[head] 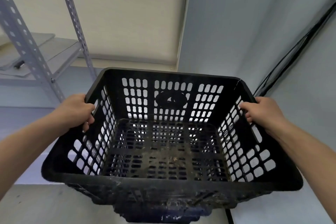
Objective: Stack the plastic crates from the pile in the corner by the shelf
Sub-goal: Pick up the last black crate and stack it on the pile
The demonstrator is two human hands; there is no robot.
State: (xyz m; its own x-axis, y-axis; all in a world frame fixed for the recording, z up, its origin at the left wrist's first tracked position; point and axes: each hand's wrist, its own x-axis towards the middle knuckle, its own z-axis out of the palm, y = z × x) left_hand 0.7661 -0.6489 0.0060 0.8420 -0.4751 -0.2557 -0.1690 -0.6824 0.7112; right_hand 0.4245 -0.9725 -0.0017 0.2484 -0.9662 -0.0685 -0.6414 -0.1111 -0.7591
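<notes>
Both of your hands are closed on one black crate in the head view: your left hand curls over its left rim, your right hand over its right rim. It sits open side up, tipped toward you, long axis running left to right, beside the metal shelf.

Below the black crate, at the bottom middle of the frame, more dark crate plastic shows, cut off by the lower edge, count unclear. The left fingers curl behind the rim. On the shelf, upper left, a small dark object is too blurred to identify.
</notes>
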